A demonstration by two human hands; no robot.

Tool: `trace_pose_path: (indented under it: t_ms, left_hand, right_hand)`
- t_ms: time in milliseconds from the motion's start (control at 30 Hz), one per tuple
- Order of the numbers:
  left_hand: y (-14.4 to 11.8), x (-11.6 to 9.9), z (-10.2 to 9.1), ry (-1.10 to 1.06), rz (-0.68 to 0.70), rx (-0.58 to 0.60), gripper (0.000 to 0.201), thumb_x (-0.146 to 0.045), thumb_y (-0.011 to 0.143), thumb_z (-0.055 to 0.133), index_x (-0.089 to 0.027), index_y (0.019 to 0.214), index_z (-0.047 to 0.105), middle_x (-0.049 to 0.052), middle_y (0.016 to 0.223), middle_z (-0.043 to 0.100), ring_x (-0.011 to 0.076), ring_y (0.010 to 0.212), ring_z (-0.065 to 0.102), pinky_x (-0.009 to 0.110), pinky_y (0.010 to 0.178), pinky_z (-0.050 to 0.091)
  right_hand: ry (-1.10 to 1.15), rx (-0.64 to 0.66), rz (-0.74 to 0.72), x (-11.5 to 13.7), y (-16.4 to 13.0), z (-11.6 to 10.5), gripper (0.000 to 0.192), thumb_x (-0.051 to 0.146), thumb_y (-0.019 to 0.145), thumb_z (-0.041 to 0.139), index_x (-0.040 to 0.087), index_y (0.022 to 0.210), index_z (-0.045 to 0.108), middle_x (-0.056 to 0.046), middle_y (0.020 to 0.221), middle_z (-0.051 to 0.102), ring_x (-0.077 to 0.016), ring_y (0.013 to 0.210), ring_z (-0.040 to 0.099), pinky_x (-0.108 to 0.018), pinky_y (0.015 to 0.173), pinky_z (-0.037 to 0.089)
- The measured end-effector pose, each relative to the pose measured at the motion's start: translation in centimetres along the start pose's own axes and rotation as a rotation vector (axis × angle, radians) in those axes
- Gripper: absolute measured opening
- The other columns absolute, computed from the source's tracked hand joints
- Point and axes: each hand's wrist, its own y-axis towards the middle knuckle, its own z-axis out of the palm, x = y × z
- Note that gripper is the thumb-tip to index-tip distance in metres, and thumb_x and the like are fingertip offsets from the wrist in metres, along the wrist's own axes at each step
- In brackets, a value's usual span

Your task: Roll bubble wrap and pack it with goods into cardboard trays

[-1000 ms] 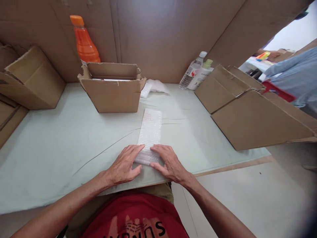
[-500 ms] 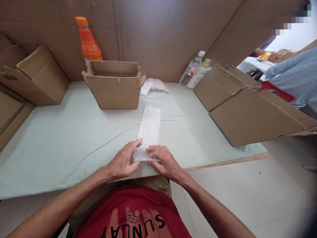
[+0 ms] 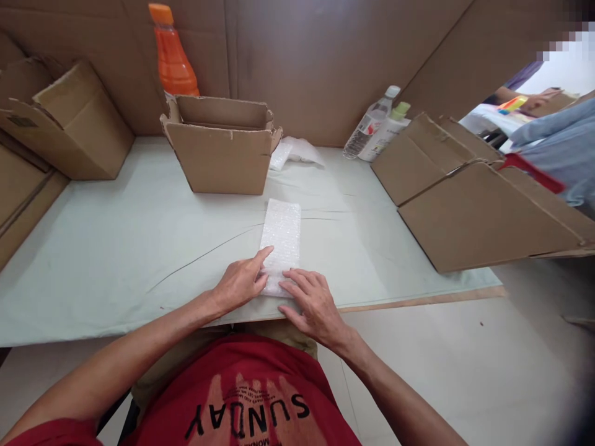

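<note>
A flat strip of bubble wrap [image 3: 282,232] lies on the pale green cloth, its near end folded over close to the table's front edge. At its lower left edge is my left hand [image 3: 239,284], index finger stretched out and thumb near the wrap; some of its other fingers are hidden. My right hand [image 3: 316,305] rests with spread fingers on the near right part of the wrap, thumb apart and toward me. Both hands are open, and neither visibly grips the wrap.
An open cardboard box [image 3: 227,161] stands behind the wrap, before an orange bottle [image 3: 175,65]. More wrap [image 3: 302,152] lies beside it. Cardboard boxes [image 3: 483,217] and two bottles [image 3: 372,127] stand right, another box [image 3: 88,124] left. A co-worker's hand [image 3: 542,101] shows far right.
My left hand has come in against the wrap's left edge, its thumb and index closer together. My right hand's fingers have spread on the wrap. The view has tilted slightly.
</note>
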Motion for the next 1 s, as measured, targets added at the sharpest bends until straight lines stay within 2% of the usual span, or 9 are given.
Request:
trace_pose_path:
  t_ms: [67,200,300,433,567,700,767,867,1000]
  left_hand:
    - [0.4,0.0,-0.2,0.034,0.061,-0.05,0.059,-0.02,0.088,0.055,-0.019,0.146,0.045,0.005,0.098,0.071,0.0183,0.083,0.065,0.032,0.078,0.053]
    - [-0.2,-0.2,-1.4,0.017,0.235,-0.169,0.053,-0.027,0.092,0.058,-0.017,0.143,0.047,0.013,0.115,0.069,0.0251,0.104,0.064,0.041,0.092,0.052]
    - [-1.3,-0.4,-1.8,-0.008,0.326,-0.144,0.054,-0.023,0.091,0.059,-0.019,0.144,0.047,0.012,0.117,0.069,0.0268,0.107,0.062,0.044,0.094,0.051]
    - [-1.4,-0.3,-1.2,-0.083,0.207,-0.077,0.052,-0.016,0.092,0.051,-0.018,0.144,0.047,0.008,0.107,0.072,0.0208,0.092,0.065,0.037,0.086,0.053]
    - [0.2,0.2,-0.6,-0.058,0.058,-0.054,0.053,-0.019,0.091,0.054,-0.018,0.144,0.048,0.006,0.101,0.071,0.0192,0.086,0.065,0.035,0.084,0.055]
    - [1.3,0.2,-0.6,0.046,0.126,-0.118,0.047,-0.026,0.093,0.057,-0.017,0.139,0.052,0.013,0.12,0.066,0.0269,0.108,0.062,0.044,0.094,0.052]
    - [1.1,0.0,-0.7,0.052,0.213,-0.13,0.048,-0.028,0.092,0.06,-0.017,0.138,0.052,0.015,0.126,0.064,0.0298,0.116,0.059,0.047,0.099,0.049]
    - [0.1,-0.2,-1.2,-0.026,0.273,-0.078,0.051,-0.022,0.092,0.057,-0.019,0.142,0.049,0.011,0.113,0.069,0.0258,0.105,0.063,0.044,0.095,0.05]
    - [-0.6,-0.2,-1.7,-0.14,0.143,-0.007,0.055,-0.018,0.09,0.056,-0.021,0.145,0.047,0.005,0.1,0.071,0.0176,0.083,0.064,0.034,0.083,0.053]
  right_hand:
    - [-0.02,0.022,0.019,-0.2,0.3,0.7,0.022,0.025,0.093,0.063,0.022,0.115,0.066,-0.012,0.125,0.071,-0.0304,0.114,0.063,-0.049,0.094,0.046]
    - [0.044,-0.058,0.094,-0.6,0.9,1.4,0.018,0.02,0.099,0.054,0.023,0.11,0.069,-0.008,0.104,0.077,-0.0235,0.095,0.069,-0.041,0.082,0.049]
    - [0.201,-0.105,0.191,-0.9,1.1,1.4,0.017,0.023,0.099,0.055,0.023,0.108,0.069,-0.006,0.096,0.077,-0.0219,0.087,0.07,-0.038,0.078,0.053]
    - [0.331,-0.128,0.286,-1.3,1.1,0.8,0.018,0.025,0.098,0.057,0.024,0.112,0.067,-0.005,0.103,0.077,-0.0209,0.093,0.072,-0.035,0.081,0.056]
    - [0.104,-0.244,0.214,-1.6,0.8,0.0,0.021,0.024,0.096,0.06,0.025,0.116,0.065,-0.01,0.119,0.072,-0.0263,0.11,0.067,-0.044,0.091,0.051]
    - [-0.011,-0.088,0.068,-2.1,0.9,0.2,0.026,0.026,0.094,0.064,0.024,0.121,0.064,-0.012,0.123,0.071,-0.0299,0.114,0.064,-0.048,0.092,0.047]
    - [0.013,-0.04,0.069,-2.4,1.1,0.5,0.026,0.023,0.096,0.06,0.023,0.122,0.065,-0.011,0.119,0.073,-0.0285,0.109,0.066,-0.047,0.09,0.047]
    - [0.136,-0.046,0.156,-2.8,1.2,0.7,0.025,0.022,0.099,0.055,0.024,0.121,0.067,-0.008,0.104,0.076,-0.0245,0.094,0.069,-0.044,0.086,0.051]
    - [0.293,0.018,0.207,-2.8,0.9,-0.2,0.027,0.03,0.1,0.055,0.026,0.126,0.063,-0.006,0.105,0.076,-0.0224,0.091,0.071,-0.039,0.08,0.056]
